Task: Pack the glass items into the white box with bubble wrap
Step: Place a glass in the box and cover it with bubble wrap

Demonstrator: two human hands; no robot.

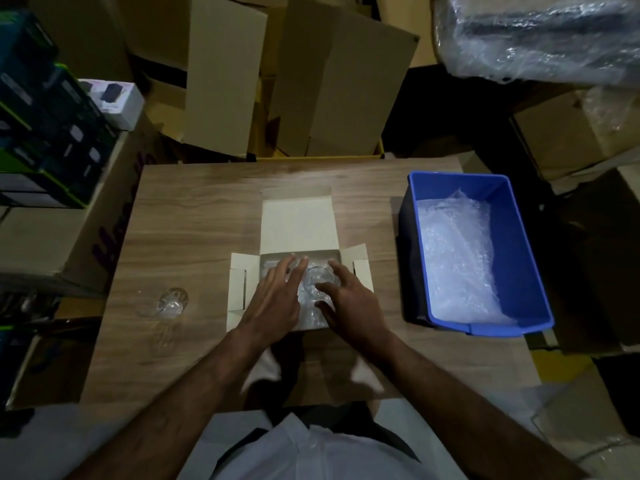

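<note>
An open white box (298,223) lies in the middle of the wooden table (194,216), its lid flap folded back. Inside it a clear glass (317,277) sits on bubble wrap (308,306). My left hand (277,296) lies flat in the box with straight fingers, just left of that glass. On the glass's right side my right hand (346,296) has spread, slightly bent fingers against it. A second clear glass (170,303) stands on the table to the left of the box.
A blue plastic bin (519,258) holding sheets of bubble wrap (457,258) stands at the table's right. Cardboard boxes (332,84) crowd behind the table, and stacked dark product boxes (48,126) are at the left.
</note>
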